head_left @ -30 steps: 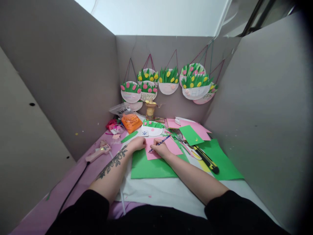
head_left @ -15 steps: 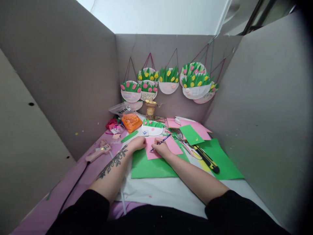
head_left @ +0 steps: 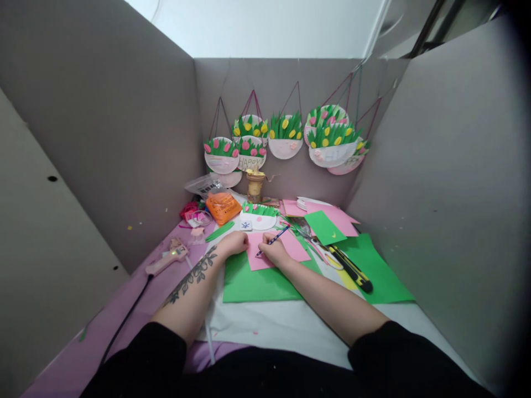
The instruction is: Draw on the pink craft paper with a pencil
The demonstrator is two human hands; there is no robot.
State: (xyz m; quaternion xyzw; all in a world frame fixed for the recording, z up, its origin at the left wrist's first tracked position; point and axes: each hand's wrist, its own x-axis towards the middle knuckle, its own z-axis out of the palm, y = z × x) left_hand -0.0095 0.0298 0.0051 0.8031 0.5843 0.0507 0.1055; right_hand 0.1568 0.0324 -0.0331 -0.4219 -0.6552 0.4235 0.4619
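Note:
Pink paper (head_left: pixel 290 251) lies on a larger green sheet (head_left: pixel 261 287) in front of me. My right hand (head_left: pixel 274 250) grips a dark blue patterned pencil (head_left: pixel 279 235), its tip on the pink paper. At the paper's left edge rests my left hand (head_left: pixel 235 243), fingers curled; whether they pinch the edge is too small to tell. Just beyond the hands sits a white half-round plate (head_left: pixel 259 222) with green paper grass and pink shapes, and a small white card (head_left: pixel 246 225) with a dark mark stands by it.
To the right are scissors (head_left: pixel 332 260), a yellow and black cutter (head_left: pixel 352 270) and green paper (head_left: pixel 381 271). A glue gun (head_left: pixel 168 260) with a cord lies left, near an orange bag (head_left: pixel 223 207). Decorated plates (head_left: pixel 286 147) hang on the back panel; grey panels stand at both sides.
My right hand and the pencil have shifted very slightly to the right on the pink paper. My left hand stays in place.

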